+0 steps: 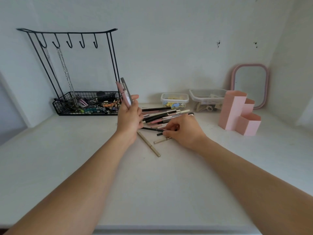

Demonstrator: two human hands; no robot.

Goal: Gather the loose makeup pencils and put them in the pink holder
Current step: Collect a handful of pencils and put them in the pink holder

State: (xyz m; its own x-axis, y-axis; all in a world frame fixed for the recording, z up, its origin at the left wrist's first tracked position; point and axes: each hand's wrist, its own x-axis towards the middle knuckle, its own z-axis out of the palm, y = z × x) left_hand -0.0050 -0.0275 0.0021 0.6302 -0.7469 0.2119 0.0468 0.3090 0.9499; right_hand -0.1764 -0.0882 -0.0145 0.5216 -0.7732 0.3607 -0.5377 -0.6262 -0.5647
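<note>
Head view: left hand (129, 114) grips upright slim makeup pencils (125, 92); right hand (183, 128) pinches a thin black pencil (150, 129) lying crosswise on the white desk (152, 192). Stepped pink plastic holder (238, 114) stands rightward, nearer the right hand.

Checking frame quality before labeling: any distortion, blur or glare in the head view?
Head view: strong wide-angle bowing, so the black wire rack leans and the table edge curves. Light is soft and even, shadows faint, no glare, even on the pink mirror. Slight softness on the pencils held upright in the left hand; right hand and pencil pile are sharp enough.
</note>
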